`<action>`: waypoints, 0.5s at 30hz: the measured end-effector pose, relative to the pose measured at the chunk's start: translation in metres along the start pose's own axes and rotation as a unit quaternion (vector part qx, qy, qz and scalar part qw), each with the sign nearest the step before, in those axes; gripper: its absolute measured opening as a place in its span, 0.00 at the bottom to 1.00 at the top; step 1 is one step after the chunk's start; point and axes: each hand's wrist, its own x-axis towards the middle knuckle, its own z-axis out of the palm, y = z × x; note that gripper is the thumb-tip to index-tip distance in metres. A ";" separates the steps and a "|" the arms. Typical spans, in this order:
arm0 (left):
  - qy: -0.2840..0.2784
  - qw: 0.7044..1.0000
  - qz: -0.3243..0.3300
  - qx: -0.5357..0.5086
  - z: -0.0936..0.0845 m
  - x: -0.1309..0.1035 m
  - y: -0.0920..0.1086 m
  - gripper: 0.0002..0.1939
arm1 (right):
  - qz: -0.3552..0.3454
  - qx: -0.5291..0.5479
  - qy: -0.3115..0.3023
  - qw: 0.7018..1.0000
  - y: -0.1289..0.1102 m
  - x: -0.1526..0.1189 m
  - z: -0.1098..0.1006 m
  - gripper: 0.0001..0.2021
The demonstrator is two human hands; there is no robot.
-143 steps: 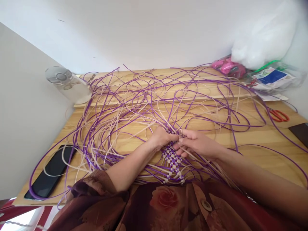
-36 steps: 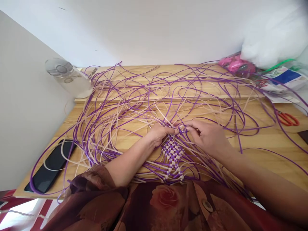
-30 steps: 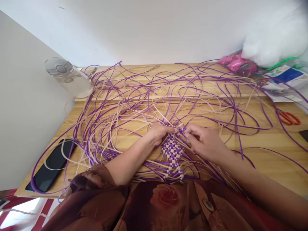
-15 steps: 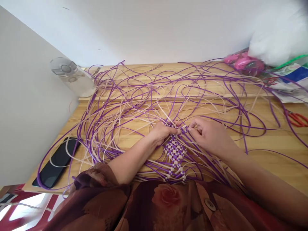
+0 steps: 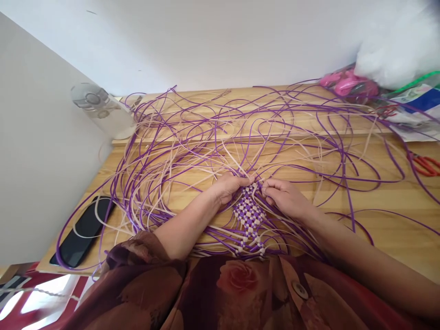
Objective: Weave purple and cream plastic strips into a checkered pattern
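A purple and cream woven piece (image 5: 250, 211) made of flat plastic strips lies in front of my body, its checkered middle narrowing toward my shirt. My left hand (image 5: 229, 187) is closed on the upper left edge of the weave, thumb on top. At the upper right edge, my right hand (image 5: 280, 195) is closed with thumb and fingertips pinched on a strip beside the weave; the exact strip is partly hidden. Long loose purple and cream strips (image 5: 202, 123) fan out from the piece across the wooden table (image 5: 395, 192).
A clear bottle (image 5: 106, 112) stands at the back left, and a black phone (image 5: 84, 233) lies under strips at the left edge. Orange-handled pliers or scissors (image 5: 426, 164) lie at the right. Behind them are pink items in plastic (image 5: 350, 85) and a white bag (image 5: 398, 55).
My right hand has moved left and slightly down, nearer the weave. My left thumb has shifted up along the top edge. Loose strips at the right have shifted.
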 end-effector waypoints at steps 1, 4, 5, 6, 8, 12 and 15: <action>0.006 1.000 -0.002 0.007 0.000 0.001 0.000 0.23 | -0.001 0.000 0.003 1.000 0.001 0.000 0.000 0.10; 0.019 1.000 0.003 0.022 0.001 0.001 0.000 0.22 | 0.007 -0.017 0.004 1.000 0.002 0.001 0.001 0.10; 0.019 1.000 0.006 0.024 0.002 0.000 0.001 0.22 | 0.007 -0.028 0.004 1.000 0.003 0.002 0.001 0.10; 0.016 1.000 0.008 0.025 0.004 -0.002 0.001 0.22 | 0.003 -0.042 0.004 0.999 0.003 0.002 0.001 0.11; 0.002 0.999 0.025 0.029 0.008 -0.004 0.001 0.21 | -0.013 -0.070 0.011 0.997 0.005 0.003 0.003 0.11; 0.016 0.990 0.090 0.107 0.014 -0.006 -0.001 0.18 | -0.041 -0.110 0.034 0.992 0.008 0.004 0.004 0.11; 0.073 0.961 0.109 0.242 0.015 -0.006 0.000 0.15 | -0.040 -0.123 0.030 0.991 0.010 0.003 0.002 0.12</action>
